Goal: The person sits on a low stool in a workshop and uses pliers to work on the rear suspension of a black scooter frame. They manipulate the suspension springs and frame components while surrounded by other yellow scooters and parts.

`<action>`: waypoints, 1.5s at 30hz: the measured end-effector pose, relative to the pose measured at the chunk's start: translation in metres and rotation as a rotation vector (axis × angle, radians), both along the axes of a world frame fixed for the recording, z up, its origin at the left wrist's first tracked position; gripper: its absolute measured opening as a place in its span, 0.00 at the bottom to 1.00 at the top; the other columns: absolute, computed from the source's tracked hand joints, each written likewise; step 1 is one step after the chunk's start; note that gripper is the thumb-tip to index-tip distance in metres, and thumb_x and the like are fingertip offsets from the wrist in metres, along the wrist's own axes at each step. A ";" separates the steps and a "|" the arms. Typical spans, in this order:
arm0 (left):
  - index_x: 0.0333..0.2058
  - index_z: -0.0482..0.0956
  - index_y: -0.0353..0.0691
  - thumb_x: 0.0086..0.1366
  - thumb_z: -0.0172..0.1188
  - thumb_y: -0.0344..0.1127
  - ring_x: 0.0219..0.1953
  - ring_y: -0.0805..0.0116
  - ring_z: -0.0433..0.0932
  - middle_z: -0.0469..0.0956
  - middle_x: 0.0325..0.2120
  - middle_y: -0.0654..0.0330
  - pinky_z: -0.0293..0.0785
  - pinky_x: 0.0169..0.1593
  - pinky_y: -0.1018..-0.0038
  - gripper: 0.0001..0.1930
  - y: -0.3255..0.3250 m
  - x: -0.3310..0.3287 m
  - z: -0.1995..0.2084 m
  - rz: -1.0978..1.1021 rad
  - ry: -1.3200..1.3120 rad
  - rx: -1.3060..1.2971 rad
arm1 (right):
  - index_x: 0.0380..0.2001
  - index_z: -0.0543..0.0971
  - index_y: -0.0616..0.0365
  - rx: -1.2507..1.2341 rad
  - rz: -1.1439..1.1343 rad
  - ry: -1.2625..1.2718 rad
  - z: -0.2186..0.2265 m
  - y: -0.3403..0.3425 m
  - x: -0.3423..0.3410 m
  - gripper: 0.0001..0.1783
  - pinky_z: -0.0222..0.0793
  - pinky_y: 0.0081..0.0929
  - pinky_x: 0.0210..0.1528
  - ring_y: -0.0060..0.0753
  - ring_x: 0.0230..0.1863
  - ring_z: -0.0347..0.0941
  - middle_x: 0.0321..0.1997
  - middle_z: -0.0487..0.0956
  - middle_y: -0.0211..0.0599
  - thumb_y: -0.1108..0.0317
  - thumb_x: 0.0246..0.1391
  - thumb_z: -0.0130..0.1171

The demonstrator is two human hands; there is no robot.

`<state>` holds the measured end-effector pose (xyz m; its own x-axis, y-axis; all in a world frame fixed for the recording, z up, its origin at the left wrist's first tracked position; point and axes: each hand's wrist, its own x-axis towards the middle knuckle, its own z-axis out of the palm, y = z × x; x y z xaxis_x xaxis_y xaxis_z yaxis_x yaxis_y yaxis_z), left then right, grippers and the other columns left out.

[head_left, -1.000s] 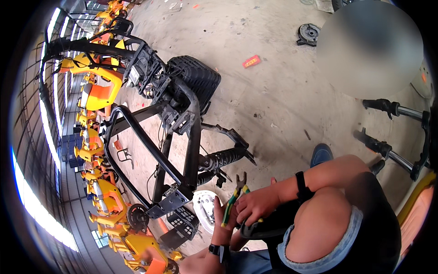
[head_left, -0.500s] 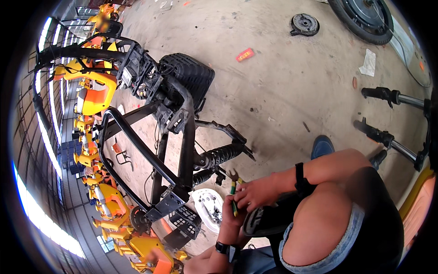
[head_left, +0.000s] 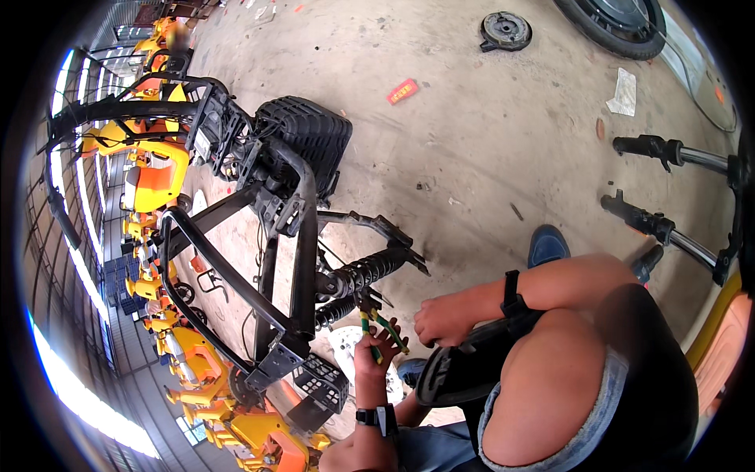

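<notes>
My left hand (head_left: 376, 352) grips a pair of pliers (head_left: 391, 329) with green and yellow handles. The handles are spread apart, and the jaws point up at the lower end of a black coil-spring shock absorber (head_left: 366, 271) on a bare vehicle frame (head_left: 303, 271). Whether the jaws touch anything there, I cannot tell. To the right, my right hand (head_left: 447, 318) is closed with its fingers curled down; what they hold, if anything, is hidden. Below the left hand, a white tray (head_left: 342, 342) is partly covered by it.
A black ribbed box (head_left: 311, 145) sits on the frame's far side. Handlebars (head_left: 692, 157) stand at right. A wheel (head_left: 617, 27), a round drum part (head_left: 506, 31) and a red packet (head_left: 403, 91) lie on the floor. Yellow scooters (head_left: 161, 169) line the left.
My hands have moved apart. The left hand has carried the pliers left toward the shock absorber, and their handles have spread. My right hand has come off the pliers. The view has shifted slightly.
</notes>
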<state>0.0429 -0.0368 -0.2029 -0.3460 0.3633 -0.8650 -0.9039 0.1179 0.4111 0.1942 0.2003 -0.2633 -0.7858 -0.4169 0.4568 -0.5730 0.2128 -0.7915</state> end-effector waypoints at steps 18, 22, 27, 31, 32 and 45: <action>0.39 0.72 0.51 0.46 0.50 0.25 0.62 0.32 0.62 0.71 0.49 0.51 0.58 0.53 0.25 0.19 -0.002 0.000 -0.010 -0.025 0.003 -0.086 | 0.27 0.82 0.52 0.091 -0.011 -0.110 -0.004 0.006 0.001 0.10 0.70 0.44 0.40 0.43 0.41 0.76 0.30 0.79 0.35 0.71 0.38 0.56; 0.40 0.71 0.52 0.46 0.50 0.25 0.61 0.33 0.64 0.70 0.48 0.53 0.60 0.51 0.24 0.21 0.001 0.000 -0.010 -0.039 0.032 -0.113 | 0.28 0.83 0.52 0.100 -0.040 -0.101 -0.001 0.010 0.003 0.11 0.70 0.44 0.41 0.43 0.40 0.76 0.30 0.80 0.35 0.71 0.38 0.56; 0.41 0.70 0.51 0.46 0.49 0.25 0.61 0.37 0.65 0.70 0.50 0.51 0.63 0.52 0.27 0.20 -0.006 0.002 -0.015 -0.034 0.055 -0.142 | 0.30 0.84 0.56 0.104 -0.005 -0.131 0.004 0.016 0.002 0.12 0.72 0.46 0.43 0.48 0.42 0.77 0.33 0.81 0.42 0.71 0.41 0.55; 0.42 0.69 0.51 0.47 0.49 0.26 0.61 0.39 0.65 0.70 0.53 0.49 0.63 0.53 0.28 0.21 -0.005 0.004 -0.011 -0.056 0.036 -0.113 | 0.30 0.84 0.53 0.121 -0.015 -0.143 -0.001 0.014 0.003 0.11 0.70 0.44 0.43 0.43 0.43 0.75 0.32 0.80 0.37 0.72 0.41 0.55; 0.42 0.69 0.51 0.47 0.49 0.26 0.61 0.39 0.65 0.69 0.53 0.49 0.63 0.52 0.28 0.21 -0.007 0.003 -0.012 -0.052 0.033 -0.104 | 0.30 0.83 0.52 0.130 -0.014 -0.150 0.000 0.013 0.003 0.11 0.68 0.44 0.43 0.41 0.43 0.75 0.31 0.80 0.34 0.72 0.40 0.55; 0.41 0.71 0.51 0.46 0.49 0.26 0.63 0.34 0.63 0.68 0.57 0.44 0.58 0.55 0.24 0.20 -0.012 0.014 -0.019 -0.029 0.063 -0.085 | 0.32 0.84 0.54 0.159 -0.001 -0.187 -0.006 0.012 0.003 0.13 0.72 0.46 0.42 0.48 0.41 0.76 0.32 0.81 0.41 0.70 0.42 0.55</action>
